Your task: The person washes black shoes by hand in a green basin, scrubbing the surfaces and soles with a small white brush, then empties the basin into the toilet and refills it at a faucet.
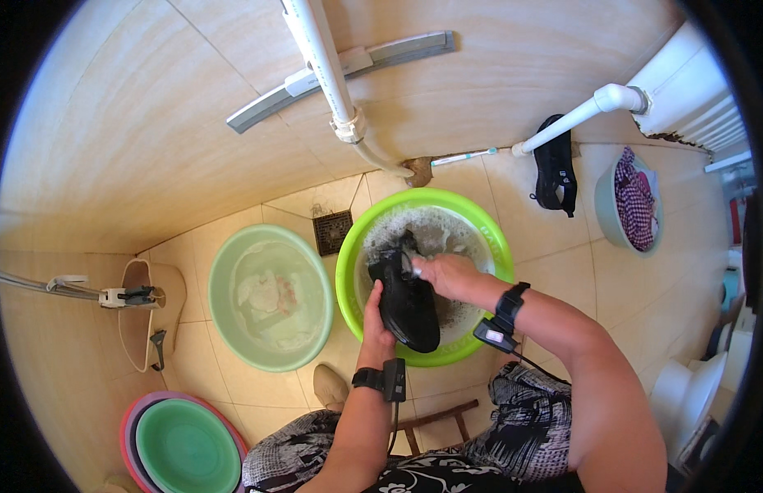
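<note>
A bright green plastic basin [500,246] holds murky, sudsy water. Over it, my left hand [376,320] grips a wet black shoe [412,311] by its side, the sole end toward me and the ankle opening away. My right hand [446,276] is curled at the shoe's opening, closed around a small pale object that is mostly hidden and blurred, perhaps a brush. Another black shoe [553,166] lies on the tiles by the wall, behind a white pipe. To the left stands a pale green basin [218,296] with clearer water and something whitish in it.
A floor drain [333,232] lies between the basins. A toothbrush [464,158] rests along the wall. At right sits a small tub [605,206] with checked cloth [634,203]. Nested basins [187,447] are at lower left, near a beige bucket [166,296]. A wooden stool [440,416] is beneath me.
</note>
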Tool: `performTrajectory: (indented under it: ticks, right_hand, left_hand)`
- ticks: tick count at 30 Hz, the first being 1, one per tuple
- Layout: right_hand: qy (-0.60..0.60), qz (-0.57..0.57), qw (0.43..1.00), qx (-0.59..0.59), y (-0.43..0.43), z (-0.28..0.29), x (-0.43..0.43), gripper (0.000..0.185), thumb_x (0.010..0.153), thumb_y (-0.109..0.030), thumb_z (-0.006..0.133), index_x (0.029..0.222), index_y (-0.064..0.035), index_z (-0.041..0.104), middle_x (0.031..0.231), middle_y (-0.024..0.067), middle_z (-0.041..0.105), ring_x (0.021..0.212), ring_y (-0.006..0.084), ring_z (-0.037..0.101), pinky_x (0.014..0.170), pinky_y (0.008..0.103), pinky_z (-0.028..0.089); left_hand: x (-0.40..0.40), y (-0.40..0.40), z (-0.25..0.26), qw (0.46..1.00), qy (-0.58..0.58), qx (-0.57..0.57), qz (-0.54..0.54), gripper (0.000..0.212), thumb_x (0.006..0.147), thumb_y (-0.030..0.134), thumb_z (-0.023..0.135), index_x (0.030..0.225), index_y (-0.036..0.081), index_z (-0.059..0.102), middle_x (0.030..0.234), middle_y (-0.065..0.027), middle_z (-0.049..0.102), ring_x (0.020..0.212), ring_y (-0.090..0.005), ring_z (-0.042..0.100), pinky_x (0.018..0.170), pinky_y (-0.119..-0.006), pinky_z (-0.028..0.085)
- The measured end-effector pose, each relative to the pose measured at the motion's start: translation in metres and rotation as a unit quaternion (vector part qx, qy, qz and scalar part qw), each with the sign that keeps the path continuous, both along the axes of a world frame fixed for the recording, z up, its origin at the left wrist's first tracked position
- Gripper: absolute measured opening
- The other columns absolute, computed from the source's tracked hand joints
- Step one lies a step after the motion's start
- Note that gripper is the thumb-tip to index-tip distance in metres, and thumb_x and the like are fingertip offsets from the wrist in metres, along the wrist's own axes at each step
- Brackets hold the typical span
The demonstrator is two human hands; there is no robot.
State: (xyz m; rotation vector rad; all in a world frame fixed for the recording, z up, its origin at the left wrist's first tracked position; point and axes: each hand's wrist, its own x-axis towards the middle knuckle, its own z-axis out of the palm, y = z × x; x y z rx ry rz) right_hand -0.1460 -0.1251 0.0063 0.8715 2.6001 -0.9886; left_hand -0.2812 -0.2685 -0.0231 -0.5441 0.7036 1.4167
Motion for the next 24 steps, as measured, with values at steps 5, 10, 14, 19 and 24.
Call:
performTrajectory:
  ticks: [5,10,14,19,24]
  right_hand:
    - [0.008,0.017,0.999,-0.040,-0.008,0.009,0.012,0.033,0.088,-0.021,0.045,0.120,-0.0278,0.052,0.078,0.0176,0.062,0.075,0.0365,0.061,0.062,0.0452,0.048]
    - [-0.056,0.014,0.997,-0.044,-0.003,0.025,-0.001,0.031,0.089,-0.023,0.046,0.118,-0.0260,0.056,0.085,0.0201,0.062,0.078,0.0378,0.060,0.066,0.0457,0.048]
    - [-0.105,0.009,0.990,-0.095,-0.004,0.027,0.007,0.037,0.089,-0.026,0.047,0.125,-0.0317,0.051,0.090,0.0215,0.063,0.083,0.0365,0.061,0.073,0.0428,0.048]
    - [-0.098,-0.019,0.995,-0.029,-0.005,0.013,-0.003,0.027,0.086,-0.019,0.050,0.110,-0.0229,0.060,0.083,0.0145,0.065,0.075,0.0341,0.063,0.063,0.0458,0.048]
    - [-0.013,-0.033,0.981,-0.189,0.001,0.012,0.014,0.035,0.085,-0.028,0.057,0.120,-0.0295,0.057,0.100,0.0168,0.063,0.086,0.0343,0.062,0.078,0.0374,0.048]
  left_hand:
    - [0.001,-0.004,-0.007,1.000,-0.006,-0.010,0.008,0.044,0.089,0.036,0.051,0.118,0.002,0.053,0.112,-0.0152,0.060,0.100,-0.0281,0.059,0.092,-0.042,0.046]
    - [0.001,0.005,0.004,0.999,0.038,-0.032,0.006,0.041,0.089,0.034,0.052,0.114,0.002,0.055,0.109,-0.0147,0.062,0.097,-0.0282,0.060,0.089,-0.041,0.048]
    - [0.002,-0.006,-0.007,1.000,0.000,-0.013,0.018,0.042,0.087,0.035,0.054,0.115,0.003,0.056,0.109,-0.0141,0.062,0.096,-0.0281,0.061,0.089,-0.041,0.047]
    - [0.001,0.007,0.011,1.000,0.005,-0.010,0.013,0.043,0.088,0.036,0.051,0.115,0.002,0.054,0.109,-0.0148,0.062,0.096,-0.0282,0.061,0.088,-0.041,0.048]
    - [0.000,0.003,0.009,0.999,-0.017,-0.025,-0.012,0.046,0.088,0.038,0.052,0.117,0.002,0.054,0.109,-0.0140,0.061,0.095,-0.0281,0.061,0.087,-0.041,0.048]
